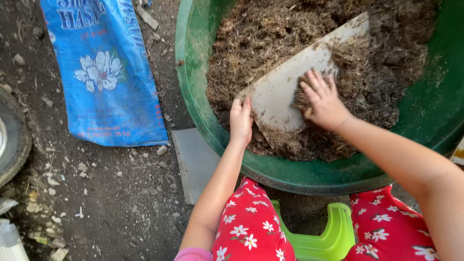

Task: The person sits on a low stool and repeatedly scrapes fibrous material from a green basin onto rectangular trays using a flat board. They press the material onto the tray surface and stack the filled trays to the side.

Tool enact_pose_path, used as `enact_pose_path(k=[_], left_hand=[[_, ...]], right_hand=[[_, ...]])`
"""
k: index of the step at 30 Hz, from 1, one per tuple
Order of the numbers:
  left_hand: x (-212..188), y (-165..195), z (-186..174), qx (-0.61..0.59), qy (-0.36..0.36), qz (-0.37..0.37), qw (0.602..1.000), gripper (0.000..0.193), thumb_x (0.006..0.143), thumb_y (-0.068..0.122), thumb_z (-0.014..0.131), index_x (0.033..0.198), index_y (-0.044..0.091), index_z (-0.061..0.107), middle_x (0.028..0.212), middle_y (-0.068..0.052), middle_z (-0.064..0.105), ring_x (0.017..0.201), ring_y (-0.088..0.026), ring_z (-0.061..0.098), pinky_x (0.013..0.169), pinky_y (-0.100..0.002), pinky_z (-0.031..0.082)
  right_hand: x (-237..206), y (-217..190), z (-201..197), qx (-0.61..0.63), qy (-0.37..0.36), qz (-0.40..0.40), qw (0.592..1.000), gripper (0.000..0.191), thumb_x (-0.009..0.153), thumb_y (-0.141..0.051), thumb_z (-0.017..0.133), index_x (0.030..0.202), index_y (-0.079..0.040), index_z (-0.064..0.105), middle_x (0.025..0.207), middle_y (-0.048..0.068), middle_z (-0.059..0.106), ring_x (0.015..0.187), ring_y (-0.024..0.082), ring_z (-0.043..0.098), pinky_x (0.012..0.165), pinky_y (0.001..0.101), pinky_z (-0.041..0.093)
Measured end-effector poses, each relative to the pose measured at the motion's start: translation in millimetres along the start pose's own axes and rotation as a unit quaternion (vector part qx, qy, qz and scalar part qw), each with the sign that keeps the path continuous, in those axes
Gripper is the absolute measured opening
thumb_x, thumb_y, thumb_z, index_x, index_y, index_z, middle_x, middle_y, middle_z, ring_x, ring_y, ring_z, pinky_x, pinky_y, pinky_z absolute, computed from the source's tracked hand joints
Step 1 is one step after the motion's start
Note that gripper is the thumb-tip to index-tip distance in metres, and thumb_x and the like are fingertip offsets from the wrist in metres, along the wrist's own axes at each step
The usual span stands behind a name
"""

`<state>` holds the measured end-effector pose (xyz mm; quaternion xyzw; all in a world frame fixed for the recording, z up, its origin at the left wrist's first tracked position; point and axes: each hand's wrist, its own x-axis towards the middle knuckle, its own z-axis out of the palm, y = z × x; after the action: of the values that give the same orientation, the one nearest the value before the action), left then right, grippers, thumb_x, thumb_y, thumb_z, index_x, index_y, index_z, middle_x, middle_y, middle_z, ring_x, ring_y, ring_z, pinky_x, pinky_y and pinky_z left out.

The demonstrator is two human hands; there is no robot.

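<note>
A large green tub (193, 72) in front of me holds a heap of brown, fibrous soil mix (270, 34). A flat pale board (290, 82) lies slanted in the mix. My left hand (240, 121) grips the board's lower left edge. My right hand (321, 101) presses a clump of the brown mix against the board's face, fingers spread over it. My knees in red flowered cloth (251, 222) sit under the tub's near rim.
A blue printed sack (106, 72) lies on the dirt ground at the left. A grey slab (195, 162) sits beside the tub. A lime green stool (324, 237) is between my legs. A tyre edge (12, 135) shows at the far left.
</note>
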<state>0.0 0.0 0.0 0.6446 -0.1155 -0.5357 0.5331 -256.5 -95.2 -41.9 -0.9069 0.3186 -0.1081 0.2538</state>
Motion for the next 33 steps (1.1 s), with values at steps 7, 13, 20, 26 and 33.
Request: enact_pose_path(k=[7, 13, 20, 26, 33], left_hand=[[27.9, -27.0, -7.7, 0.006, 0.009, 0.092, 0.996, 0.037, 0.107, 0.017, 0.052, 0.139, 0.0, 0.048, 0.129, -0.014, 0.063, 0.114, -0.02, 0.06, 0.102, -0.038, 0.047], [51.8, -23.9, -28.9, 0.081, 0.042, 0.086, 0.992, 0.024, 0.107, 0.017, 0.052, 0.123, -0.001, 0.056, 0.113, -0.007, 0.065, 0.1, -0.015, 0.058, 0.095, -0.034, 0.048], [57.5, -34.0, -35.8, 0.065, 0.066, 0.069, 0.993, 0.021, 0.11, 0.019, 0.054, 0.114, -0.001, 0.052, 0.112, -0.009, 0.06, 0.101, -0.015, 0.054, 0.093, -0.035, 0.046], [43.6, -29.2, -44.2, 0.089, 0.089, 0.028, 0.992, 0.03, 0.112, 0.024, 0.058, 0.114, -0.004, 0.047, 0.102, -0.011, 0.049, 0.083, -0.02, 0.039, 0.074, -0.041, 0.036], [7.3, -28.8, -33.2, 0.071, 0.014, 0.008, 0.997, 0.032, 0.106, 0.019, 0.054, 0.133, 0.004, 0.058, 0.112, -0.009, 0.066, 0.083, -0.019, 0.05, 0.068, -0.035, 0.041]], right_hand=[[1.1, -87.3, 68.7, -0.053, -0.034, -0.321, 0.945, 0.062, 0.087, -0.021, 0.064, 0.146, -0.002, 0.053, 0.164, 0.019, 0.034, 0.153, 0.032, 0.026, 0.121, 0.0605, 0.018], [-14.9, 21.8, 21.8, -0.195, -0.058, -0.356, 0.912, 0.066, 0.089, -0.023, 0.061, 0.153, -0.017, 0.049, 0.162, 0.005, 0.033, 0.153, 0.022, 0.029, 0.125, 0.0511, 0.021], [-19.1, -7.2, 11.5, -0.097, -0.113, -0.034, 0.988, 0.07, 0.082, -0.018, 0.063, 0.148, -0.007, 0.044, 0.162, 0.017, 0.03, 0.157, 0.028, 0.021, 0.123, 0.0558, 0.013], [19.9, -70.3, 29.3, -0.056, -0.118, -0.2, 0.971, 0.068, 0.088, -0.012, 0.063, 0.152, -0.007, 0.041, 0.166, 0.011, 0.027, 0.154, 0.026, 0.02, 0.123, 0.0596, 0.009], [11.6, 61.3, -64.6, 0.057, -0.015, 0.412, 0.909, 0.06, 0.108, -0.02, 0.041, 0.165, -0.01, 0.023, 0.169, 0.016, 0.02, 0.15, 0.03, 0.024, 0.119, 0.0539, 0.023]])
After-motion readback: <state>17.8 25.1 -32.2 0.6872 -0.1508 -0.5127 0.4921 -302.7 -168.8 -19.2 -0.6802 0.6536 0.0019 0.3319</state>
